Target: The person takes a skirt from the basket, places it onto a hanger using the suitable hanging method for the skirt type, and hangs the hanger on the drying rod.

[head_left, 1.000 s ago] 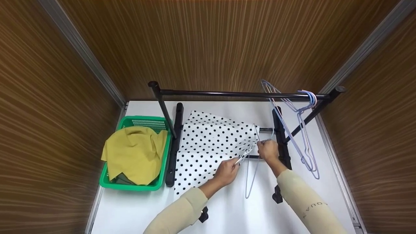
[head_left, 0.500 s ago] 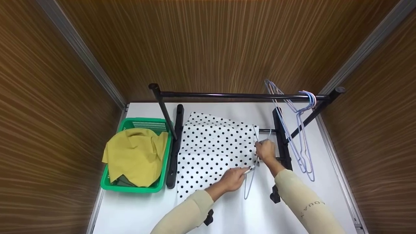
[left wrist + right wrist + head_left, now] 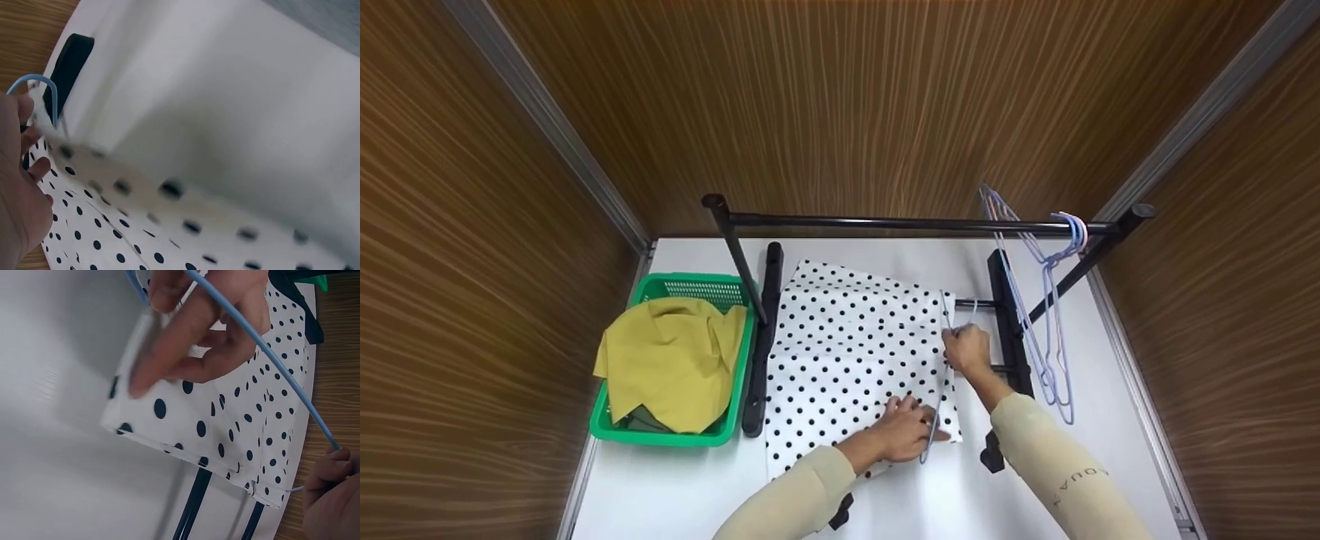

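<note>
The left hand [image 3: 906,433] has shifted nearer the person, fingers loosely spread, touching the white black-dotted fabric sheet [image 3: 840,360] beneath. The right hand [image 3: 969,349] grips the light-blue thin-framed hanger [image 3: 270,354], which spans both hands.

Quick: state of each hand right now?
Left hand: open, fingers spread at the polka-dot cloth.
Right hand: closed, holding a blue hanger.

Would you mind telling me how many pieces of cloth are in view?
3: a white polka-dot cloth across the base of the black rack, a yellow cloth in the green basket, and a dark cloth showing beneath it. More may be hidden there.
</note>
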{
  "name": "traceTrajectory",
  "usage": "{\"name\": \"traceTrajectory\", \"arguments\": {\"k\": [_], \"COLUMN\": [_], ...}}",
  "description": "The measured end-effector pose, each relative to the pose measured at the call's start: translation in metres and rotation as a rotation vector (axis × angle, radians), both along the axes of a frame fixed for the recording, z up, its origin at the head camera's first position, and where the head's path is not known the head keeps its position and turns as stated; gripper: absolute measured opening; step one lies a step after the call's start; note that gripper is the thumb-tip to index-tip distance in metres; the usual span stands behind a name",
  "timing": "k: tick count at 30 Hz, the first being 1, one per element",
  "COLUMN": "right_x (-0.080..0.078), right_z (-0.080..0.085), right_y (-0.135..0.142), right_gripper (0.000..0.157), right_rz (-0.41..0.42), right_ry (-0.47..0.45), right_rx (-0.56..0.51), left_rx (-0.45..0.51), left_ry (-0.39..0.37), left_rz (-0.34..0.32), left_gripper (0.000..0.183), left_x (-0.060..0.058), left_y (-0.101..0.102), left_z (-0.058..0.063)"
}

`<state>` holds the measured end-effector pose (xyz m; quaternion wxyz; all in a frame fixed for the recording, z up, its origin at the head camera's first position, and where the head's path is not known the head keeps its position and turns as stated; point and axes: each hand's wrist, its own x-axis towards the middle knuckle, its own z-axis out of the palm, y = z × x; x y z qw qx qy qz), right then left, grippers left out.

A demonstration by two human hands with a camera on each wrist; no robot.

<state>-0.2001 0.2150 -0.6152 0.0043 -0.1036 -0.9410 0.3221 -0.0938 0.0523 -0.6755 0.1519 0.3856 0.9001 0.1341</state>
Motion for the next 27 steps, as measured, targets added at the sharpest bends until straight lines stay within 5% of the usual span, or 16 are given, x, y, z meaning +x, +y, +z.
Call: {"name": "traceTrajectory", "arguments": {"k": [3,7,14,18,22,27], "right_x": [0.001,0.001,0.004,0.008,0.011,0.013], "right_z": [0.001,0.001,-0.002,-0.006,-0.012,-0.014], "right_y": [0.001,0.0,-0.003,-0.004,-0.006,-0.007], "right_gripper": [0.038,0.036,0.032,0.028,0.021,0.012], "right_rz": [0.009,0.064,0.121,0.162,0.23,0.295], "right_ry": [-0.069,-0.145,-0.205,-0.194,-0.176,-0.153], "right_rx": [-0.074,-0.16,-0.185,-0.187,-0.173,-0.142], "left_rx": [0.024,0.096,0.275,0.372,0.329,0.263], "left_ry": [-0.036,-0.042,0.297,0.351,0.324,0.351], "left_rz": [-0.015,0.054,0.297,0.415,0.412,0.4], "left_gripper": [0.036,0.032,0.03,0.03,0.039,0.034], "left_x": [0.001,-0.002,-0.027,-0.049,-0.065,-0.074], "left_y": [-0.004,-0.011,-0.025,-0.021,-0.012,-0.002], "left_z": [-0.001,0.0,0.027,0.051,0.069,0.075]}}
